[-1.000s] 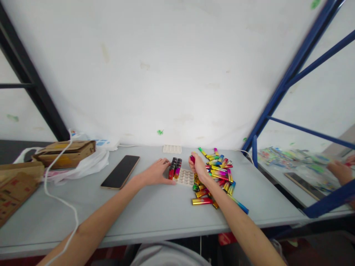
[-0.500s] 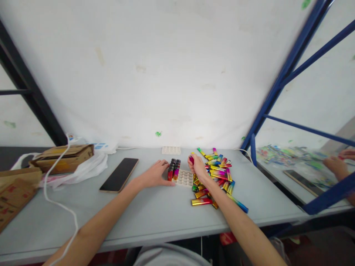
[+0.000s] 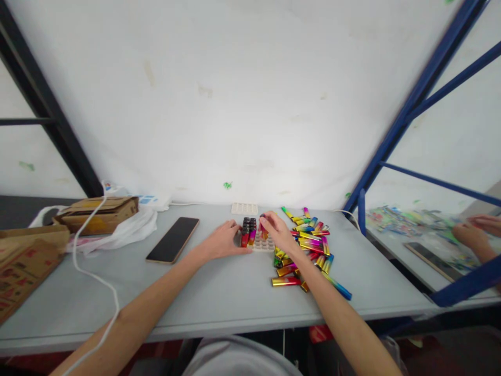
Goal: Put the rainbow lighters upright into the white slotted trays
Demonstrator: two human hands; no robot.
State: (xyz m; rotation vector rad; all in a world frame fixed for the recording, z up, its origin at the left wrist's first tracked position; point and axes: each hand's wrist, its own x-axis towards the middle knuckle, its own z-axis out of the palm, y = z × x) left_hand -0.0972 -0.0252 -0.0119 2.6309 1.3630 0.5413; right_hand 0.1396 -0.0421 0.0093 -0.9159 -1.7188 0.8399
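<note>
Right hand (image 3: pixel 276 231) now over tray (image 3: pixel 263 244)

A: Centre of the grey desk (image 3: pixel 219 297)?
B: White slotted tray (image 3: pixel 261 243), upright lighters (image 3: pixel 248 232) in its left slots; left hand (image 3: pixel 221 243) at its left edge, right hand (image 3: pixel 274 231) over it.
A: Right of it?
B: Heap of loose metallic lighters (image 3: pixel 309 245).
A: Left?
B: Black phone (image 3: pixel 173 240); brown cardboard box (image 3: pixel 96 213) near the back left corner.

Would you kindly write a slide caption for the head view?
Left hand steadies a white tray while right hand lowers a lighter beside a colourful lighter pile.
</note>
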